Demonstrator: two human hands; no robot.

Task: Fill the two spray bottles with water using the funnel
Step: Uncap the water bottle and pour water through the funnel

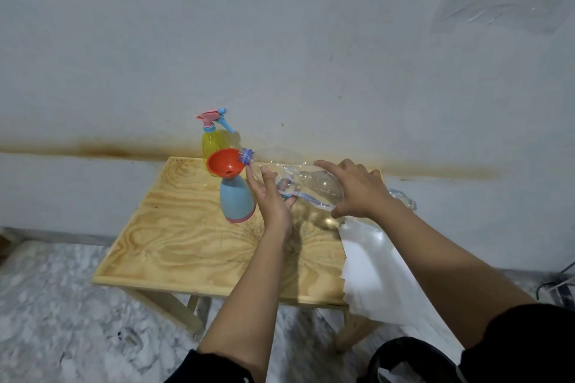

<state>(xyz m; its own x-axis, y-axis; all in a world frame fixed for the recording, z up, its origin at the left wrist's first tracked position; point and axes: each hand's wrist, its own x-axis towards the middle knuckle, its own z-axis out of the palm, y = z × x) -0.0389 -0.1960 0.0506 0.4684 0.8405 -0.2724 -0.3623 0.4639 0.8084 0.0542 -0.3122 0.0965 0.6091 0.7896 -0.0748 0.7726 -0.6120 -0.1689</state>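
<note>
Pouring into the blue spray bottle (236, 199) proceeds: right hand (361, 193) and left hand (273, 199) clasp the clear bottle (311, 186), mouth over the funnel (222, 162); beyond, the yellow spray bottle (213, 141) stands capped, seemingly filled

A red funnel (222, 162) sits in the upright blue spray bottle (236, 200); the yellow spray bottle (214, 140), capped, stands just behind.

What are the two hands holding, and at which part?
Both hold the clear water bottle, tipped toward the red funnel: left hand under its neck end, right hand over its lower body.
</note>
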